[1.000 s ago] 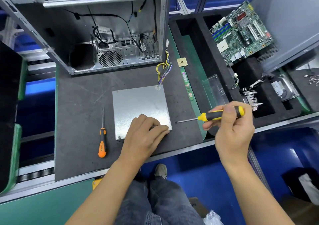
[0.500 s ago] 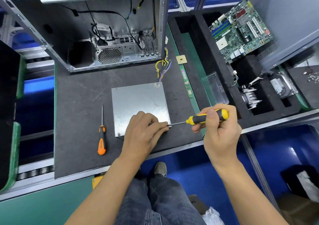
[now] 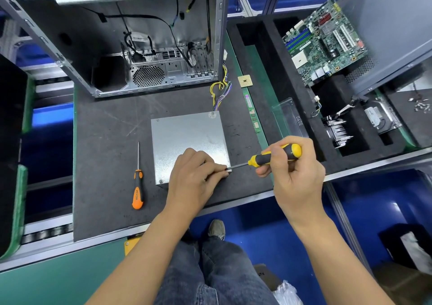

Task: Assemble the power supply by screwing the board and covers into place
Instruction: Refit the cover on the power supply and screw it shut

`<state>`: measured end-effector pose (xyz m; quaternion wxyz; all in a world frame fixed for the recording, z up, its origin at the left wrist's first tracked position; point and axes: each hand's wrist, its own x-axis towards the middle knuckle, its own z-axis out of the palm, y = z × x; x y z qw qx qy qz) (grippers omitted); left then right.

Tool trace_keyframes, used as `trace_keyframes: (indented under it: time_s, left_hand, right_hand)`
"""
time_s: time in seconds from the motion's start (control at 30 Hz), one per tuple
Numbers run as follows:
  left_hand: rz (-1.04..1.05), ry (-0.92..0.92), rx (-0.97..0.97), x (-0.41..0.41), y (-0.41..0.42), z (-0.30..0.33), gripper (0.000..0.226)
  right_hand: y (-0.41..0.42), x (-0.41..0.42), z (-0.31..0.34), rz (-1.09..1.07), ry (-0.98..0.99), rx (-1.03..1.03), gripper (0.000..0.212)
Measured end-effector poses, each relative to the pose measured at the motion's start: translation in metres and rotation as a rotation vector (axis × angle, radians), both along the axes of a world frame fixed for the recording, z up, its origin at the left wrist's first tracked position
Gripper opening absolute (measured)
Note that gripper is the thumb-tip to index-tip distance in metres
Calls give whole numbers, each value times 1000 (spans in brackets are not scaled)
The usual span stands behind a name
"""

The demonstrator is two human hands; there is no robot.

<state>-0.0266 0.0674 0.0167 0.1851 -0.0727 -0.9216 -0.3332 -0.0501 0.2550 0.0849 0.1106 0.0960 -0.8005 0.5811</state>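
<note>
The power supply (image 3: 187,136) is a flat silver metal box lying on the black foam mat, with a bundle of coloured wires (image 3: 219,94) leaving its far right corner. My left hand (image 3: 194,178) rests on its near right corner, fingers curled, fingertips at the tip of a screwdriver. My right hand (image 3: 294,176) grips the yellow-and-black screwdriver (image 3: 273,157), whose shaft points left to that corner. The screw itself is hidden by my fingers.
An orange screwdriver (image 3: 138,187) lies on the mat (image 3: 105,141) left of the box. An open computer case (image 3: 131,47) stands behind. At right, foam trays hold a motherboard (image 3: 325,40), a heatsink (image 3: 339,134) and a clear plastic bin (image 3: 289,120). A CPU chip (image 3: 245,81) lies nearby.
My right hand has brought the yellow screwdriver leftward and down, so its tip now meets my left fingertips at the box's near right corner. The left hand stayed on the box.
</note>
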Motion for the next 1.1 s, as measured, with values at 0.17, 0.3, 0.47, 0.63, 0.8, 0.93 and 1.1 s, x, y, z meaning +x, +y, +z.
trace_keyframes:
  time_s: [0.17,0.3,0.47,0.63,0.8,0.93,1.1]
  left_hand:
    - [6,-51,25,0,1,3,7]
    - [8,-63,37,1,1,5,7]
    - [16,-91,50,1,2,6,6]
    - [19,-117,49,0,2,7,6]
    - [18,-133,48,0,2,6,5]
    - [27,-118,50,0,2,6,7]
    - [26,-142,60,1,3,9,6]
  right_hand:
    - [-2,-1,10,37,-27,4,2]
    - [-5,-2,13,22,-42,-10,9]
    - [-6,-2,19,9,-28,41,16]
    - [-3,-12,48,232,-33,460,21]
    - [-12,-27,87,492,-5,885,13]
    - [-35,-32,98,408,101,1321,27]
    - [-34,-41,108,699,8,1309,16]
